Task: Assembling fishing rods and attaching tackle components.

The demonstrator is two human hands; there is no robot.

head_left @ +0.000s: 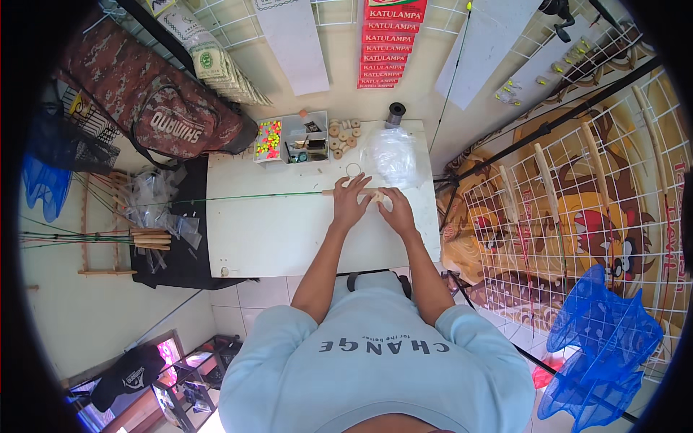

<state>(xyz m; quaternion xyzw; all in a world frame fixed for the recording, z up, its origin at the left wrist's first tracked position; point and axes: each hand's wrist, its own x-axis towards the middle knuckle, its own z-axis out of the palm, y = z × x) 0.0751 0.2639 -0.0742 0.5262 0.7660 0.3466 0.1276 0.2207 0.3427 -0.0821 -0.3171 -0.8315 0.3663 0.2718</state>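
A thin green fishing rod (245, 196) lies across the white table (274, 238), its tip stretching far off to the left. Its pale wooden handle (375, 195) rests under both hands. My left hand (351, 202) presses on the handle where the green shaft joins it, fingers spread. My right hand (397, 209) lies curled over the handle's right end. A small ring (353, 170) sits on the table just beyond my left hand.
At the table's far edge stand a clear compartment box (292, 137) with bright beads, several wooden spools (344, 136), a dark thread spool (395, 112) and a crumpled clear plastic bag (393, 155). More rods lean at the left (94, 237). A blue net (603, 346) hangs at the right.
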